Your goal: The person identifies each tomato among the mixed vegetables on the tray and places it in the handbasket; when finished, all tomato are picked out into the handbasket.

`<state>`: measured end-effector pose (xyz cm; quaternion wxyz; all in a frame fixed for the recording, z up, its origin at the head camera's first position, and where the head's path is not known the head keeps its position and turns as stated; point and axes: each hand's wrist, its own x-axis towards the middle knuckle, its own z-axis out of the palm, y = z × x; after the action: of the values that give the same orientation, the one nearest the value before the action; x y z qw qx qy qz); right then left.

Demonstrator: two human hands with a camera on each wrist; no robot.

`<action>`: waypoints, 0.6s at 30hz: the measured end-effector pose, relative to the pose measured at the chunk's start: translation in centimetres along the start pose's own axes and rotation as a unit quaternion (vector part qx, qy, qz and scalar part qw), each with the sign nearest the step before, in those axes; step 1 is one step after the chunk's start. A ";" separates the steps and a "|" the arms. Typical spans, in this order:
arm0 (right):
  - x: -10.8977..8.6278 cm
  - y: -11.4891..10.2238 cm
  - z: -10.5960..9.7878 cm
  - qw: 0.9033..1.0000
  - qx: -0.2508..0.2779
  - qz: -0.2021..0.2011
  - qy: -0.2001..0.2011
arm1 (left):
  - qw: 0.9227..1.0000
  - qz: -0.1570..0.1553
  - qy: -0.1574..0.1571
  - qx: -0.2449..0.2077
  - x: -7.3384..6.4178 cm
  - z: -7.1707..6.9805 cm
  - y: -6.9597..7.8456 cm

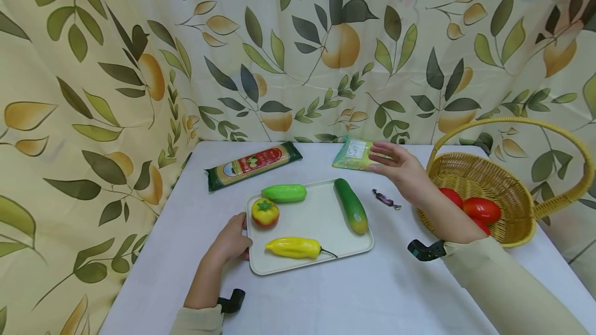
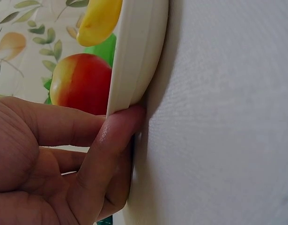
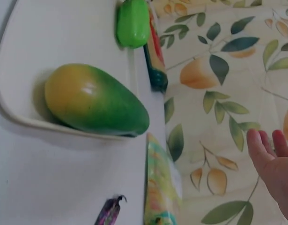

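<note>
At its left rim, my left hand (image 1: 231, 239) grips the white tray (image 1: 316, 216). In the left wrist view, fingers (image 2: 116, 129) pinch the tray's edge (image 2: 136, 61), with one tip under it. On the tray lie a green cucumber (image 1: 351, 206), a short light-green vegetable (image 1: 284, 193), a red-and-yellow tomato-like fruit (image 1: 265, 213) and a yellow pepper (image 1: 293, 247). My right hand (image 1: 402, 172) is raised with fingers extended and holds nothing. From the head it overlaps the right end of a green-yellow packet (image 1: 351, 154). A purple wrapped candy (image 1: 386, 199) lies below it.
A yellow wicker basket (image 1: 526, 211) with a tall handle stands at the right, holding several red tomatoes (image 1: 481, 210). A long green-and-red package (image 1: 253, 165) lies behind the tray. Patterned curtains (image 1: 307, 66) border the white-covered table (image 1: 326, 299) at the back and left.
</note>
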<state>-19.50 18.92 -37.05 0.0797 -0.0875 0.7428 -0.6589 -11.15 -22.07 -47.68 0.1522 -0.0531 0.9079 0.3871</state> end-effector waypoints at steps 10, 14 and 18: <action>1.8 0.7 3.2 0.999 0.030 0.002 -0.025 | 1.000 -0.002 -0.001 0.001 0.0 0.0 0.0; 2.2 1.2 4.7 0.999 0.040 -0.001 -0.038 | 1.000 -0.002 -0.002 0.001 0.1 0.1 -0.1; 2.5 1.7 5.9 0.998 0.050 0.001 -0.044 | 1.000 0.000 0.000 0.004 0.1 0.1 -0.1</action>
<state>-20.59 12.84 -39.46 0.1176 -0.1113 0.7049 -0.6906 -11.21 -22.07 -47.79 0.1528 -0.0522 0.9095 0.3831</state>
